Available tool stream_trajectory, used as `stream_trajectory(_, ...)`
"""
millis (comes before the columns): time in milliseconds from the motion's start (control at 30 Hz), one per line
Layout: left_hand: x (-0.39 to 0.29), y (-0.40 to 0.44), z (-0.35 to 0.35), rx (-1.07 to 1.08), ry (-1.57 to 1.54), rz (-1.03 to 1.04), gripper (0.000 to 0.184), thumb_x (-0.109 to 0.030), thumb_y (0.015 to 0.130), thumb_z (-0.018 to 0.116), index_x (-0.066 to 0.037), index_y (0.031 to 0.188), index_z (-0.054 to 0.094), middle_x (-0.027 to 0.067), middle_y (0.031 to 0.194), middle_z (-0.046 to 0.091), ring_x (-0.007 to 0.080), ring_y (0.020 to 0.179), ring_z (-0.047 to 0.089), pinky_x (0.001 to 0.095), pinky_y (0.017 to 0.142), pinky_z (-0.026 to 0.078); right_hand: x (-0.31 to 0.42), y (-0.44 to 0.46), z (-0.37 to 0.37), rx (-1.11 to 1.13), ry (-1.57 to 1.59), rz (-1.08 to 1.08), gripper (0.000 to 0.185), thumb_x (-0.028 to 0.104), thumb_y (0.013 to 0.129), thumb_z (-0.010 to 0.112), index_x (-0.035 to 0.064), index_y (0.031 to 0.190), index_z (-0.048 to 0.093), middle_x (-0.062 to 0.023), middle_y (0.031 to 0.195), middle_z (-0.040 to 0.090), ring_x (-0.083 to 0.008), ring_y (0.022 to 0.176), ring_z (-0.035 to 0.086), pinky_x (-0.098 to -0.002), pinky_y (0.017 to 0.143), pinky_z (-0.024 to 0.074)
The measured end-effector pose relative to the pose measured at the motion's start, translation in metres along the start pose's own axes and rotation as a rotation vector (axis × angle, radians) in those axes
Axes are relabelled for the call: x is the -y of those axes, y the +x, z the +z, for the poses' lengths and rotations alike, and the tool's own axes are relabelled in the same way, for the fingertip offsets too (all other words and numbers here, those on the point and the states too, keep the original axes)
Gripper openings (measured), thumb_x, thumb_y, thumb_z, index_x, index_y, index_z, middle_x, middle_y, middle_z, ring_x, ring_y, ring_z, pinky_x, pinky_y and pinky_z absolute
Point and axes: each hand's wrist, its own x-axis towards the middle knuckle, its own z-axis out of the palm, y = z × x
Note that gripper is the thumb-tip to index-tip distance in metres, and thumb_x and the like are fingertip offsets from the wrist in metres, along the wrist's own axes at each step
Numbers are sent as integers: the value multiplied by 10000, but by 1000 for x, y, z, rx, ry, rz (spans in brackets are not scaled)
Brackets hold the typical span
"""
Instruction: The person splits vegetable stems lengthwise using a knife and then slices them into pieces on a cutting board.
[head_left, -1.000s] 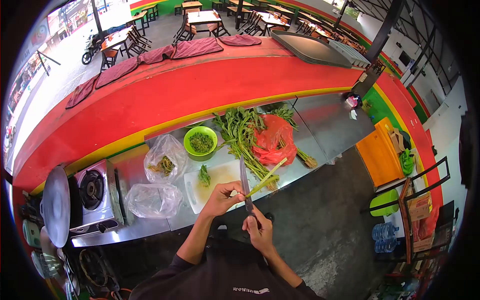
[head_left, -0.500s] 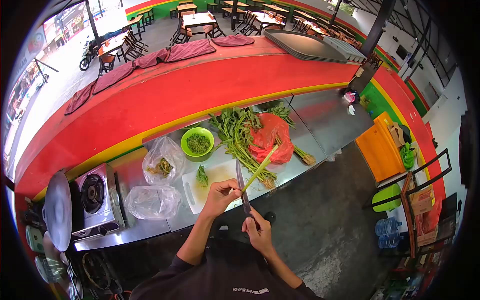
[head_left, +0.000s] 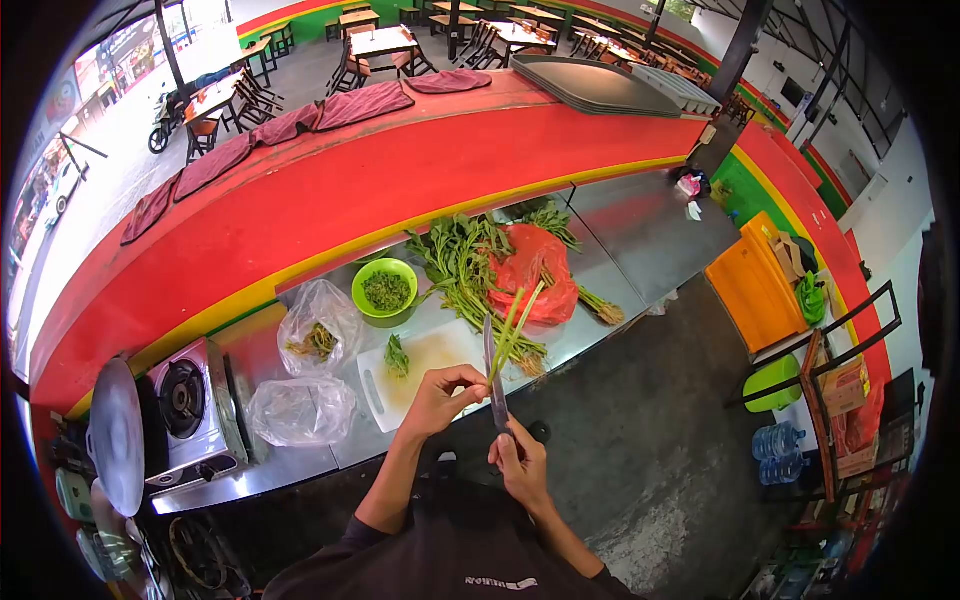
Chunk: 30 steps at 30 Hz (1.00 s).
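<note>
My left hand pinches the lower end of a green stalk, which now shows as two strips spread apart at the top. The knife is in my right hand, its blade pointing up against the stalk. Behind the hands lies a white cutting board with a small leafy sprig. A green bowl of chopped greens stands beyond it. Leafy stalks with roots lie to the right of the bowl, beside a red plastic bag.
Two clear plastic bags lie left of the board, one with plant scraps. A gas stove and a large round lid stand at the far left. The red wall runs behind the steel counter. An orange surface is at right.
The stalk has gone from one piece to two spread strips, and it stands more upright. The knife blade has turned more upright beside it. The camera view has shifted slightly.
</note>
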Motion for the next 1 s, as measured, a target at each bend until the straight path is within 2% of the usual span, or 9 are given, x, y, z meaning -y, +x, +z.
stream_trajectory(100, 0, 2, -2, 37, 114, 96, 77, -62, 880, 723, -11, 937, 721, 43, 866, 703, 100, 795, 609, 261, 749, 477, 5, 1, 1, -2, 15, 0, 394, 117, 1004, 529, -19, 1374, 532, -23, 669, 580, -70, 615, 538, -220, 570, 418)
stream_trajectory(233, -4, 1, -4, 52, 132, 82, 70, -47, 870, 727, -11, 929, 720, 46, 862, 698, 100, 798, 607, 260, 738, 469, 5, 3, 1, 15, 6, -5, 396, 131, 1006, 531, -24, 1370, 533, -23, 671, 583, -70, 612, 536, -219, 568, 417)
stream_trajectory(400, -6, 0, -9, 26, 6, 95, 58, -35, 869, 727, -2, 915, 712, 39, 864, 685, 98, 801, 588, 263, 749, 460, 1, 6, 6, 38, -13, -61, 399, 128, 1003, 538, -34, 1367, 530, -32, 674, 593, -71, 614, 545, -223, 571, 430)
stream_trajectory(467, -4, -1, -13, 11, -52, 101, 51, -35, 870, 729, -3, 903, 707, 34, 864, 678, 98, 803, 580, 265, 755, 458, 1, 6, 9, 87, -78, -91, 418, 180, 1025, 522, -13, 1395, 502, -29, 677, 596, -47, 561, 470, -206, 515, 376)
stream_trajectory(500, -5, -1, -15, 1, -109, 106, 47, -36, 870, 730, -4, 892, 702, 30, 864, 671, 97, 805, 573, 267, 761, 456, -1, 5, 11, 91, -78, -91, 418, 180, 1025, 522, -13, 1395, 502, -29, 677, 596, -47, 561, 470, -206, 515, 376)
stream_trajectory(933, -16, -2, -17, -5, -85, 110, 65, 11, 865, 718, -14, 858, 658, 14, 887, 642, 98, 809, 564, 259, 771, 458, -9, 5, 15, 99, -88, -116, 404, 153, 1024, 511, -12, 1392, 499, -43, 670, 594, -55, 572, 484, -214, 528, 394)
stream_trajectory(1000, -17, -2, -17, -36, -88, 105, 57, -15, 840, 752, -12, 869, 704, 33, 862, 669, 107, 809, 573, 269, 769, 455, -10, 6, 16, 100, -82, -110, 401, 149, 1024, 510, -9, 1392, 498, -45, 672, 594, -56, 572, 484, -214, 527, 394)
